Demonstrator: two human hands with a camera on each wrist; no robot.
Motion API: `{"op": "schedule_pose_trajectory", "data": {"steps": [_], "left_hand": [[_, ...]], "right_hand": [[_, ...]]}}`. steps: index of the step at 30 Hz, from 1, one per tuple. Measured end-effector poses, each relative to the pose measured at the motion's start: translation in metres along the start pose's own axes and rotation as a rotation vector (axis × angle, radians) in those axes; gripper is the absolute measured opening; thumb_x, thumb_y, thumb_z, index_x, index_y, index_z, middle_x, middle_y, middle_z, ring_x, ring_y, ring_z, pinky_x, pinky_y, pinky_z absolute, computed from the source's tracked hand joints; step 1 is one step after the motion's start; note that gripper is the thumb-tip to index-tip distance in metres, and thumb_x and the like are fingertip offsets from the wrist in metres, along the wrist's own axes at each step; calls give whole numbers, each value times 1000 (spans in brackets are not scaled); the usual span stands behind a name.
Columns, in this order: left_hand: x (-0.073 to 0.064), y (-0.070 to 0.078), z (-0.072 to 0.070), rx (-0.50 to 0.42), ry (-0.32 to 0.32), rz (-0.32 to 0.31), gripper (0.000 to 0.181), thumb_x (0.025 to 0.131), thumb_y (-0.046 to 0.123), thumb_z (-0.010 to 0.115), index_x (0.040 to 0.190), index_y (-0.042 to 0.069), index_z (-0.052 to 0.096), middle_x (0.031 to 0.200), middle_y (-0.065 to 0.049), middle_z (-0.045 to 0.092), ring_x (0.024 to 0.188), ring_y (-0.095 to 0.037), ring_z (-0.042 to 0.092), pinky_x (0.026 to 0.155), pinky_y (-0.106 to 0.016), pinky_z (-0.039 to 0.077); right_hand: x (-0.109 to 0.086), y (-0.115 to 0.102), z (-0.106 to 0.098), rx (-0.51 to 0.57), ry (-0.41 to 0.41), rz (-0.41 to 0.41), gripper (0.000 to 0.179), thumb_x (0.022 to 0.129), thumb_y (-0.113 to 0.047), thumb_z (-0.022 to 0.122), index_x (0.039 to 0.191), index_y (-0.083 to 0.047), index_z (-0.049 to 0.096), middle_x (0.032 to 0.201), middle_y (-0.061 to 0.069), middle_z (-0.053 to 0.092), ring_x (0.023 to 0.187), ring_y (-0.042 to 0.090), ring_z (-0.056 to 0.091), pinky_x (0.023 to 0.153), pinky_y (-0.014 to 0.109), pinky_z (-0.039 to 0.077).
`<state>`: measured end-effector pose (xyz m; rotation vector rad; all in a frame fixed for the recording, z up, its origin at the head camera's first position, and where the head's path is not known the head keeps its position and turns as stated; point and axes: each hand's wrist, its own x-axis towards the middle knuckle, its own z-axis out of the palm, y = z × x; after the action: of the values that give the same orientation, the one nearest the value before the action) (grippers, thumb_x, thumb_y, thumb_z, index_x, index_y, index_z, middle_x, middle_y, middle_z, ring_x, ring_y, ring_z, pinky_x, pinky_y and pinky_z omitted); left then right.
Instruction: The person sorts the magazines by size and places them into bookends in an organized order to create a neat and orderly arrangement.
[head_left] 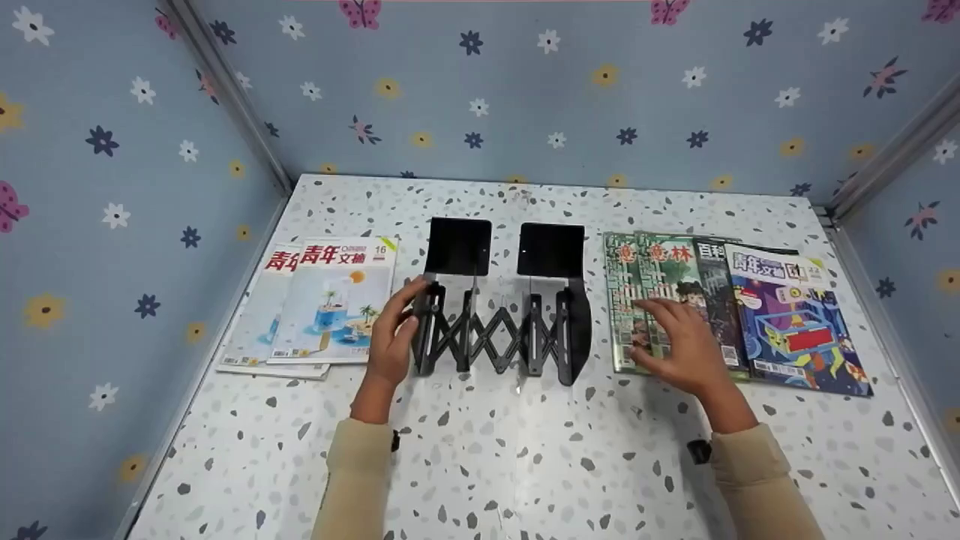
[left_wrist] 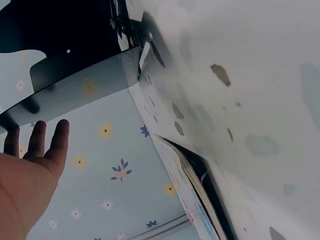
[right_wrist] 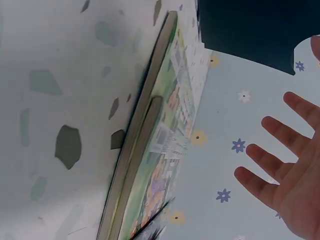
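Observation:
A black expandable bookend rack stands mid-table, its scissor lattice between two upright end plates and two flat plates behind. My left hand is at the rack's left end plate; in the left wrist view its fingers are extended close to the plate, and whether they touch it I cannot tell. Over the green magazines on the right, my right hand hovers with spread fingers, holding nothing. A purple-blue magazine overlaps a dark one beside them.
Two overlapping pale magazines lie left of the rack. Flowered panels enclose the speckled white table at the back and sides, with metal posts at the corners.

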<state>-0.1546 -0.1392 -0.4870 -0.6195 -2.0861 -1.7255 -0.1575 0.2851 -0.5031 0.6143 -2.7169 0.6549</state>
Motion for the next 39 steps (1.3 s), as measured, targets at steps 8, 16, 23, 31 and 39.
{"op": "schedule_pose_trajectory", "data": {"steps": [8, 16, 23, 31, 39], "left_hand": [[3, -1, 0, -14, -1, -14, 42, 86, -2, 36, 127, -8, 39, 132, -24, 38, 119, -30, 40, 91, -35, 38], [3, 1, 0, -75, 4, -66, 41, 86, -3, 35, 127, -8, 39, 134, -23, 36, 118, -25, 42, 88, -26, 41], [-1, -1, 1, -102, 11, -87, 41, 87, -3, 35, 128, -8, 38, 135, -23, 34, 120, -31, 39, 89, -25, 40], [-4, -5, 1, -107, 32, -73, 42, 86, -3, 34, 127, -9, 38, 134, -24, 36, 119, -27, 40, 88, -25, 41], [-5, -7, 1, -116, 42, -49, 41, 85, -3, 35, 125, -11, 40, 132, -28, 35, 121, -33, 36, 93, -29, 37]], "right_hand": [[2, 4, 16, -75, -55, -36, 76, 62, -52, 67, 129, -25, 43, 124, 5, 48, 111, 28, 43, 91, 54, 29], [6, 10, 31, -93, -143, -97, 81, 58, -54, 69, 128, -20, 45, 123, 8, 49, 110, 29, 44, 83, 51, 37], [6, 19, 39, -207, -191, -89, 89, 52, -62, 68, 127, -20, 46, 125, 7, 47, 112, 30, 42, 86, 57, 30], [7, 26, 42, -250, -221, -86, 91, 49, -65, 67, 125, -17, 49, 123, 4, 49, 110, 27, 42, 93, 57, 23], [7, 29, 45, -268, -251, -72, 90, 51, -67, 65, 125, -18, 48, 123, 3, 50, 108, 27, 45, 92, 58, 23]]}}
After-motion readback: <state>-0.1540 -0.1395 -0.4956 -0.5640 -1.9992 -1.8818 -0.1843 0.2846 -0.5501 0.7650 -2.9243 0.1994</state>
